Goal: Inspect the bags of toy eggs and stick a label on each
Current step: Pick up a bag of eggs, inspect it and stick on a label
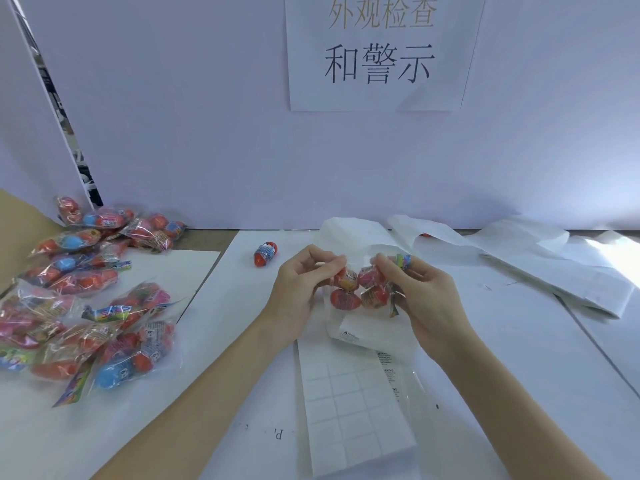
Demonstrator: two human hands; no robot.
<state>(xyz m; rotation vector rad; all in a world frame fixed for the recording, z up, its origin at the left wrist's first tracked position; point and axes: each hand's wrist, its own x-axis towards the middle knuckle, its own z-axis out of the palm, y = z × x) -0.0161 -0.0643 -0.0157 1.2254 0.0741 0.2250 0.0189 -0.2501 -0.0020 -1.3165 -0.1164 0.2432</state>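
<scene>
A clear bag of red toy eggs (360,289) is held up over the middle of the table between both hands. My left hand (301,289) pinches its left edge and my right hand (415,292) grips its right side near the coloured header card. Directly below lies a label sheet (349,400) with a grid of white stickers, most of its right column peeled. A pile of several more egg bags (86,299) lies at the left. One loose red egg (265,253) sits on the table, up and to the left of the hands.
Used white backing sheets (519,251) are strewn along the back right. A white partition with a printed sign (381,50) stands behind the table. A cardboard edge (20,230) shows at the far left. White paper (214,327) covers the tabletop.
</scene>
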